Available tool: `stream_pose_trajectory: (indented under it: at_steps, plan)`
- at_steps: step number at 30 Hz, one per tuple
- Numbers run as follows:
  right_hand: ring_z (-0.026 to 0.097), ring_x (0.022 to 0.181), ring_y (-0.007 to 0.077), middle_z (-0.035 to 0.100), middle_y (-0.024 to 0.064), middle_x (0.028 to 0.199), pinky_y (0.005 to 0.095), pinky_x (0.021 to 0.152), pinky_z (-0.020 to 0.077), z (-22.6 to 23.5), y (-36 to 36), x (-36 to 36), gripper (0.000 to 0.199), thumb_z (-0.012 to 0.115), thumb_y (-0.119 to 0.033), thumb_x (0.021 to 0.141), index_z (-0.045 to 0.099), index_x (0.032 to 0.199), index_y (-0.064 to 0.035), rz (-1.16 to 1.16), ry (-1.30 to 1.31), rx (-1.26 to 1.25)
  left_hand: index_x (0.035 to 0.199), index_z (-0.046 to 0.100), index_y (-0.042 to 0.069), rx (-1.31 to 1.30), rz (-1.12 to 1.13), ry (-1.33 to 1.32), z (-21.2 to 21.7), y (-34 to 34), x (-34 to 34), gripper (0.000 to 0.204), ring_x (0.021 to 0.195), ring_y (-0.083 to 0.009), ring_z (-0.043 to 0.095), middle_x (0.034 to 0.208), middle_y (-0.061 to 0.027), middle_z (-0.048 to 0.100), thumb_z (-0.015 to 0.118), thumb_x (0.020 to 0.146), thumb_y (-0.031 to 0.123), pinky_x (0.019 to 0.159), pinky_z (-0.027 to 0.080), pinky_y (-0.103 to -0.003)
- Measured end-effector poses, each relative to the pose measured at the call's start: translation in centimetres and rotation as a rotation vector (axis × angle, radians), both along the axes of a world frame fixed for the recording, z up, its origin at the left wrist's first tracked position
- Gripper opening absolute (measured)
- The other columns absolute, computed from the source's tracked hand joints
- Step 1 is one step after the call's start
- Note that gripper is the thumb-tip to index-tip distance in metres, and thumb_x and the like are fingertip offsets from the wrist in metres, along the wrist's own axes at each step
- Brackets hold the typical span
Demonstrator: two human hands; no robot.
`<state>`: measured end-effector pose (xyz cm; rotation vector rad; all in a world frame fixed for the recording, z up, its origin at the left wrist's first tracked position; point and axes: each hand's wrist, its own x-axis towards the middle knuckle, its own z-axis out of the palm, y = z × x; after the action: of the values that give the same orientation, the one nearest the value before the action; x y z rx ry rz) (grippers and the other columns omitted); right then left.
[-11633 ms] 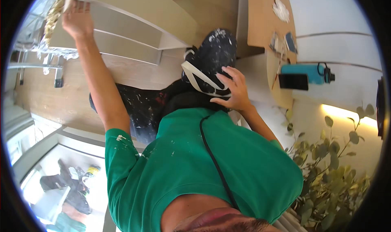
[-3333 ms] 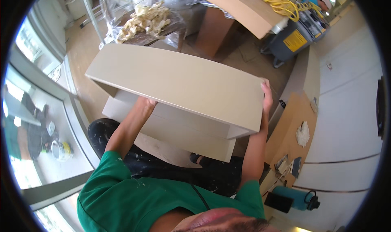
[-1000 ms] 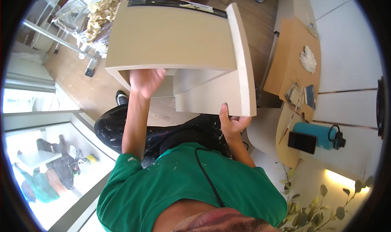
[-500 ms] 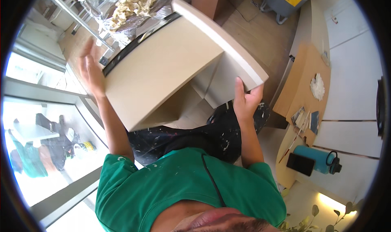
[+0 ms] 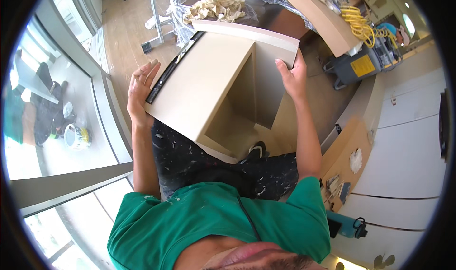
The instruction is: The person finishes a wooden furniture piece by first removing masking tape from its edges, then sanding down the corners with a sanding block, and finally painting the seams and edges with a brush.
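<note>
A beige drawer (image 5: 199,70) is tilted on its side in front of my lap, its hollow inside facing right. A black drawer slide (image 5: 173,66) runs along its upper left edge, and a pale front panel (image 5: 247,35) closes its far end. My right hand (image 5: 294,75) grips the panel's right end, thumb on the inner face. At the drawer's left corner, my left hand (image 5: 140,89) has its fingers stretched upward beside the slide, with the palm against the edge. Its thumb is hidden.
Crumpled cream paper (image 5: 218,6) lies on plastic sheeting beyond the drawer, near a metal ladder (image 5: 154,18). A grey machine (image 5: 356,66) with a yellow hose (image 5: 358,25) stands far right. Glass panels (image 5: 61,94) line my left; a blue bottle (image 5: 349,226) lies at right.
The drawer has turned in my hands, its front panel now more nearly level at the far side. My left hand has shifted right. The view has swung, showing more of the far right.
</note>
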<state>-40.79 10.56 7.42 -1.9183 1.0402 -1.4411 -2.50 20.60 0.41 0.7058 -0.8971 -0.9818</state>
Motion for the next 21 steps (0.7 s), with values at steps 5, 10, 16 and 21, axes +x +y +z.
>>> stream_pose_trajectory:
  at_steps: [5,10,16,21]
  plan:
    - [0.059,0.114,0.0224,0.064,0.0127,0.115,0.0386,0.100,0.0470,-0.1,-4.1,-3.3,0.043,0.074,-0.011,0.089,0.058,0.127,0.0022,-0.103,0.173,-0.057,0.135,0.050,-0.001,0.018,0.101,0.074,1.5,2.3,-4.4,0.054,0.149,-0.0419,0.038,0.149,-0.0284,0.050,0.039,0.101,0.039,0.123,0.032,-0.054]
    - [0.060,0.111,0.0222,0.063,0.0128,0.121,0.0377,0.098,0.0491,0.3,-5.7,-6.1,0.054,0.080,-0.017,0.086,0.057,0.131,0.0010,-0.185,0.253,-0.138,0.127,0.052,-0.001,-0.098,0.232,0.020,2.6,3.5,-9.3,0.043,0.148,-0.0431,0.040,0.147,-0.0319,0.050,0.046,0.099,0.031,0.123,0.029,-0.060]
    - [0.062,0.104,0.0168,0.063,0.0093,0.125,0.0337,0.091,0.0530,-0.3,-5.3,-9.1,0.061,0.083,-0.016,0.085,0.055,0.137,0.0000,-0.234,0.038,-0.060,0.121,0.053,0.000,-0.324,0.257,-0.029,3.0,3.9,-14.4,0.033,0.146,-0.0476,0.042,0.140,-0.0322,0.055,0.054,0.098,0.023,0.124,0.029,-0.060]
    - [0.065,0.104,0.0185,0.065,0.0107,0.121,0.0341,0.091,0.0537,-1.0,-4.9,-11.5,0.055,0.084,-0.020,0.085,0.062,0.130,0.0018,-0.289,-0.015,-0.014,0.119,0.052,-0.002,-0.460,0.172,-0.215,3.4,3.7,-15.8,0.029,0.137,-0.0452,0.053,0.130,-0.0306,0.062,0.058,0.098,0.016,0.123,0.026,-0.063]
